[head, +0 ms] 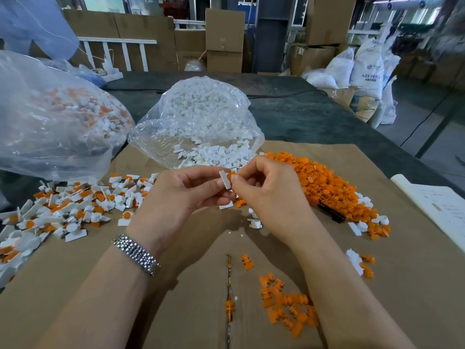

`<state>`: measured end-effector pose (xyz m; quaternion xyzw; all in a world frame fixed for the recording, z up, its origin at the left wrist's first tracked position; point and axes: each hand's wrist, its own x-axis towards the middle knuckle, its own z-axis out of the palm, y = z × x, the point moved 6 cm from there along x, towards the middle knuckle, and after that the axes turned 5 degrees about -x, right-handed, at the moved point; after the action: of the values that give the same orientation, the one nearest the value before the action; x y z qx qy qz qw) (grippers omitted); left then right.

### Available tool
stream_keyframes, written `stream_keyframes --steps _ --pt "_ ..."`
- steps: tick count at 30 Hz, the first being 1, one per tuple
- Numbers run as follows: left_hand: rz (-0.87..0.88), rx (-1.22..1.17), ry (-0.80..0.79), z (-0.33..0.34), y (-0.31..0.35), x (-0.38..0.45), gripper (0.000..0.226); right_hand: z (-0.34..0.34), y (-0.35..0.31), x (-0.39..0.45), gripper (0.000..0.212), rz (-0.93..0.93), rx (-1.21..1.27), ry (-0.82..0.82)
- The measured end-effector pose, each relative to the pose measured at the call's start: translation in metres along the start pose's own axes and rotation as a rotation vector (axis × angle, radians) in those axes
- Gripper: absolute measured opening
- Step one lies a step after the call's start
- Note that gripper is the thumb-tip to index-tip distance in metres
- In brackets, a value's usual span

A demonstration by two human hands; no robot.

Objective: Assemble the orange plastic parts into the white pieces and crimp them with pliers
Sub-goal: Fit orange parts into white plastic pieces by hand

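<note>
Left hand (186, 190) has fingers curled, pinching a small flat white plastic piece (225, 179) between thumb and fingertips, held above the brown cardboard work sheet (191, 285). Right hand (264, 190) pinches a small orange plastic insert (231, 175) against that white piece; the two parts are touching, but how far the orange one is seated I cannot tell.

Step, as I read it: insertion, not crimping. Next move likely needs the orange part pressed fully home, then pliers. Dark-handled tool (327, 210) lies half buried at the near edge of the loose heap of orange parts (324, 185), just right of the right hand; probably the pliers, jaws hidden.

Supplies: open clear plastic bag of white pieces (201, 122) directly behind the hands. Heap of assembled white-and-orange units (63, 210) on the left, spilling from the big clear bag (50, 117) of the same.

Room: bare cardboard between and below the forearms, with only a small scatter of orange parts (286, 306) near the right forearm. Heaps crowd both sides, so sideways sweeps risk knocking parts about. White paper sheet (437, 210) sits at the right edge.
</note>
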<state>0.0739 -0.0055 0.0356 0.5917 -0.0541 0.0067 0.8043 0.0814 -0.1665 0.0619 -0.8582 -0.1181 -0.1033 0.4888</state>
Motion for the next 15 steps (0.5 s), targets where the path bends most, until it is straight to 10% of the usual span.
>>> stream_keyframes --steps 15 --pt "-0.131 -0.245 -0.183 0.008 0.001 -0.001 0.024 -0.013 -0.011 -0.001 0.029 -0.155 0.28 -0.214"
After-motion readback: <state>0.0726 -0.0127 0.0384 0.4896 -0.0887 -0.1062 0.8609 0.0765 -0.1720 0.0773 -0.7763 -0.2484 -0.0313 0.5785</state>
